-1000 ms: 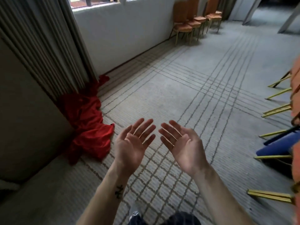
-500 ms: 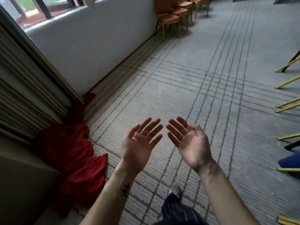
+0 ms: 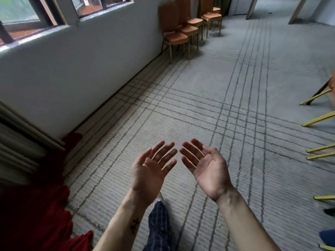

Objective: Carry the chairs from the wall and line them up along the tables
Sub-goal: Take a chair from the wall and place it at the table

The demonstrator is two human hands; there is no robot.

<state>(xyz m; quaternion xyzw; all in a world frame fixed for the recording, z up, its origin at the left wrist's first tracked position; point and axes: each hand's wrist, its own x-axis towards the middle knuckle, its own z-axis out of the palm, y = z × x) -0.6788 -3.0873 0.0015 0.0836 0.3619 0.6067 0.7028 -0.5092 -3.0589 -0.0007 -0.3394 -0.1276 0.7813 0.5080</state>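
A stumble could be caused by the red cloth [image 3: 36, 214] heaped at lower left, or by the yellow chair legs [image 3: 317, 120] jutting in at the right edge; the orange chairs [image 3: 179, 31] are seen well ahead, upper middle, against the wall; the left hand [image 3: 150, 171] and right hand [image 3: 206, 169] are held palm-up, near each other; fingers [image 3: 164, 156] are kept straight and slightly spread; nothing is held or touched.

The carpet [image 3: 199, 105] looks a rough, ribbed, matt grey pile. Against the wall [image 3: 81, 66], which is smooth matt paint, the chairs [image 3: 178, 36] show orange upholstered seats on dull gold metal legs. At the wall's near end lies soft, matt red cloth [image 3: 36, 214].
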